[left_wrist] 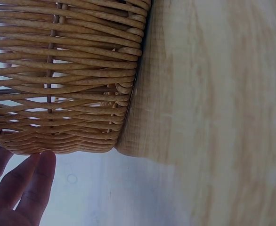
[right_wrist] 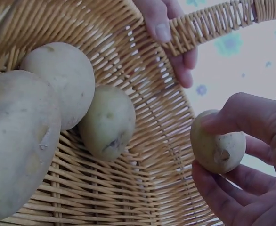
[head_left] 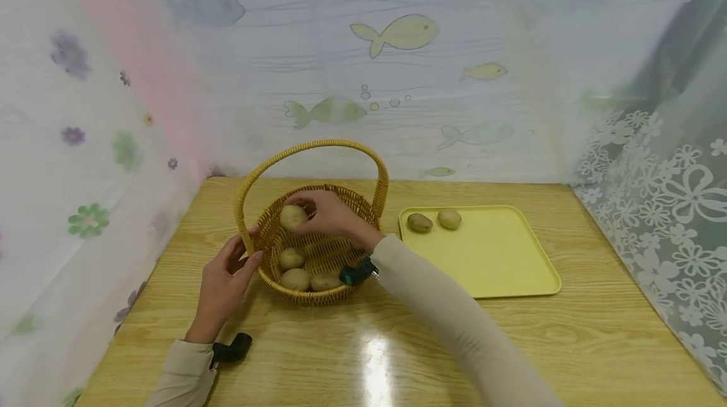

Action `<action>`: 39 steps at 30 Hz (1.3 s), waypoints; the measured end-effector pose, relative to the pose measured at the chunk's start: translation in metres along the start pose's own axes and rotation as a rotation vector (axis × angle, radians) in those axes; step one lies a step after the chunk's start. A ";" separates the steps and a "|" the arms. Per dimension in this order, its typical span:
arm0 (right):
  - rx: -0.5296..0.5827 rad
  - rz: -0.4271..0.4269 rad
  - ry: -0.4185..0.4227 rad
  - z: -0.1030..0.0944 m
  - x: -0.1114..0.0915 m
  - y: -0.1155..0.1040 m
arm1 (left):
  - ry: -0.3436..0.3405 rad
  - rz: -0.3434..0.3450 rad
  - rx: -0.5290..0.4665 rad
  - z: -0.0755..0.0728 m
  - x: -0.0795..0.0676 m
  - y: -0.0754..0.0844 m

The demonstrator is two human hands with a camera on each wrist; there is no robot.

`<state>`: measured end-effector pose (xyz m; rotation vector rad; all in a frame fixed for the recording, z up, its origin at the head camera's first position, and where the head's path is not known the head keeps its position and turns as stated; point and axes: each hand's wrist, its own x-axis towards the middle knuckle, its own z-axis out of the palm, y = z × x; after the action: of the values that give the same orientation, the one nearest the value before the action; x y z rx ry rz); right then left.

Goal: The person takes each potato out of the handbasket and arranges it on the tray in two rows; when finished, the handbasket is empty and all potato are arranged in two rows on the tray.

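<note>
My right hand pinches a pale potato between thumb and fingers, over the left inside of a wicker basket. A dark scar on that potato shows in the right wrist view. With thumb and fingers, my left hand holds the basket's left rim at the foot of its arched handle. In the left wrist view, fingertips rest at the edge of the woven wall. Low inside the basket lie more potatoes, grouped toward its near left side.
To the right of the basket lies a yellow tray with two potatoes near its far left corner. The wooden table ends at a fish-printed curtain behind. Patterned cloth hangs along the sides.
</note>
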<state>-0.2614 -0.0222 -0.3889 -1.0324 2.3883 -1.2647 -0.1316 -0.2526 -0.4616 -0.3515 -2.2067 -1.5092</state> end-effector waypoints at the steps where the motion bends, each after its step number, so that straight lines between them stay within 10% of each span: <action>1: 0.000 -0.009 0.000 -0.001 -0.001 0.000 | 0.000 0.003 0.000 0.000 0.000 0.000; 39: 0.075 -0.123 0.060 -0.025 -0.047 -0.011 | -0.005 0.002 0.003 -0.001 -0.001 0.007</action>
<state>-0.2352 0.0219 -0.3703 -1.1492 2.3325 -1.4356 -0.1276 -0.2505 -0.4560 -0.3571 -2.2107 -1.5056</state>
